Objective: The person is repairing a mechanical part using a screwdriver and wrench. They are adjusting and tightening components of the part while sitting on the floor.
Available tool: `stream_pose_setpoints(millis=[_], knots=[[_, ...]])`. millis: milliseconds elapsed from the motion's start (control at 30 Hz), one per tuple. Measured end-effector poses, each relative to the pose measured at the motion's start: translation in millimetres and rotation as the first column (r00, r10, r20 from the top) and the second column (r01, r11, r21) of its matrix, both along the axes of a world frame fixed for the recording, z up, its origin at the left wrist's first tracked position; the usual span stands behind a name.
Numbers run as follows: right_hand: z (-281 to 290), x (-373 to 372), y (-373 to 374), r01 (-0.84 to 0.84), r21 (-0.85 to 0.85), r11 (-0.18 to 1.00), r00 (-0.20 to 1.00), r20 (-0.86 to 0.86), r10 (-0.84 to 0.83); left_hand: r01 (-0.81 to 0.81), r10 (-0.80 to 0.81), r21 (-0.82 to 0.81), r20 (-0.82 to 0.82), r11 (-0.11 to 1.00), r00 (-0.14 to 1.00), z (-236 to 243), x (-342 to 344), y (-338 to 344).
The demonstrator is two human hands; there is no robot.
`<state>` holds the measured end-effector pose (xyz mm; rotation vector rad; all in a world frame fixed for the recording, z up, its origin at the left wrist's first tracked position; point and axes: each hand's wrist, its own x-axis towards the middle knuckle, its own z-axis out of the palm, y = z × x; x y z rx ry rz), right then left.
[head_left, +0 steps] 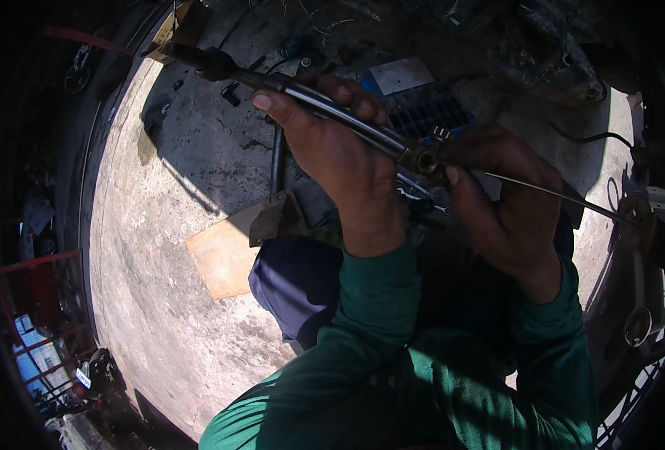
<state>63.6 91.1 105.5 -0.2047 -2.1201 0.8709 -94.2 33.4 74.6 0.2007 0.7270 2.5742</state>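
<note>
My left hand is wrapped round a long metal cylinder, held slantwise above the floor. Its far-left end is dark and rounded, the middle shines, and a round hole shows in the end block nearest my right hand. Close beside that block, my right hand has its thumb and forefinger pinched together. A thin metal rod runs out from between those fingers, across the palm and off to the right. Just above the fingertips is a small ridged metal piece; I cannot tell whether it is held or lies beyond.
On the concrete lie a blue compartment tray with a light plate on it, a wrench, a metal tube and a tan board. A large dirty machine part stands far right. A cardboard box is at far left.
</note>
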Motion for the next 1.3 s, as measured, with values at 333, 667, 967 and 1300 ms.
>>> stream_pose_setpoints(millis=[333,667,967,1300], knots=[[-0.1,0.0,0.5,0.002,0.018,1.0,1.0,-0.004,-0.002,0.004,-0.005,0.017,0.015,1.0,1.0,-3.0,-0.9,0.9],[-2.9,-0.4,2.2,0.008,0.015,1.0,1.0,-0.001,-0.008,-0.007,0.007,-0.018,0.032,1.0,0.999,-1.7,0.6,2.3],[-4.1,-1.6,-0.5,0.003,-0.06,0.998,1.0,-0.028,-0.005,-0.015,0.016,-0.03,0.042,0.999,0.999,0.2,0.2,2.8],[-2.7,-3.2,1.4,-0.005,0.033,0.999,1.0,-0.011,0.005,-0.008,0.01,-0.044,0.061,0.999,0.998,-2.7,-1.2,4.7]])
